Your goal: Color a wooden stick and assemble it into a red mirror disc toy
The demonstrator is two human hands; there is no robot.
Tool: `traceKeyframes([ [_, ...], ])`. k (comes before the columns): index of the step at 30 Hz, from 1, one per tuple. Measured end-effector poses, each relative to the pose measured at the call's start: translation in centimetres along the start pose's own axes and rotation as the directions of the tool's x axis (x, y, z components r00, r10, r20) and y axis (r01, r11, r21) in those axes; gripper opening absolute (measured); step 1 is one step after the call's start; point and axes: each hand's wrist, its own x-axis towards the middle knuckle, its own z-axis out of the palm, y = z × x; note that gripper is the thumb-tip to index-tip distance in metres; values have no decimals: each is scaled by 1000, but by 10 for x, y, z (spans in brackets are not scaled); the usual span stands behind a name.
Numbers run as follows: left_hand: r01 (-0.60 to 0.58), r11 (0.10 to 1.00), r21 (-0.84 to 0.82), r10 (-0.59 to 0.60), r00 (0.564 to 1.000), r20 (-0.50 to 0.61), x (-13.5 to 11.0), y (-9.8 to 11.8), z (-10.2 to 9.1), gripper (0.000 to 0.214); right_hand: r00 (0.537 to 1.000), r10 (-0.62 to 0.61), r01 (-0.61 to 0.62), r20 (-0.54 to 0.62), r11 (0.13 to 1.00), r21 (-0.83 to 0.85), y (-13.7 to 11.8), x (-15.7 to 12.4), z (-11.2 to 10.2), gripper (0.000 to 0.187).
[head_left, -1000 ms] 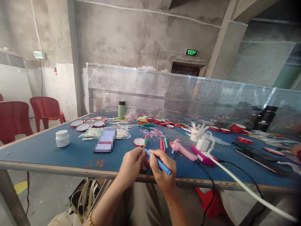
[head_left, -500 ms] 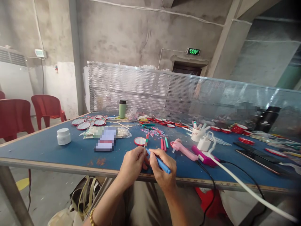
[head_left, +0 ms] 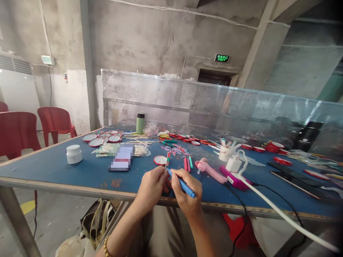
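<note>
My left hand (head_left: 152, 184) is closed on a thin flat stick (head_left: 168, 159) with red, green and white bands, its upper end pointing up from the fingertips. In my right hand (head_left: 188, 195) is a blue marker pen (head_left: 187, 188), its tip against or very near the stick by my left fingers. I cannot tell if tip and stick touch. Just beyond the hands lies a round, red-rimmed white disc (head_left: 159, 160). Red and green marker pens (head_left: 187, 164) rest to its right, and a pile of colourful small strips (head_left: 177, 150) is behind.
A pink glue gun (head_left: 211, 172), a magenta power block (head_left: 235, 178) and a white cup of pens (head_left: 225, 154) stand to the right. At left are a white jar (head_left: 74, 154), a phone (head_left: 122, 159) and several red-rimmed discs (head_left: 95, 142). A perforated metal screen (head_left: 160, 100) borders the back.
The view has shifted slightly. Both hands keep nearly the same pose, with the marker pen still at the stick.
</note>
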Motion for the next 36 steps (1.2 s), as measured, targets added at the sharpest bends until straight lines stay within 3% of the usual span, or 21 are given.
traceKeyframes([
  [17, -3, 999, 44, 3, 1000, -5, 0, 1, -1, 34, 1000, 7, -7, 15, 1000, -1, -2, 3, 0, 17],
  [24, -5, 1000, 21, 4, 1000, 10, 0, 2, -1, 33, 999, 4, -4, -35, 1000, -17, -2, 2, 0, 16],
  [36, 9, 999, 45, -9, 1000, 6, 1, 4, -1, 33, 1000, -7, 8, 14, 1000, -29, 0, 3, 0, 18],
])
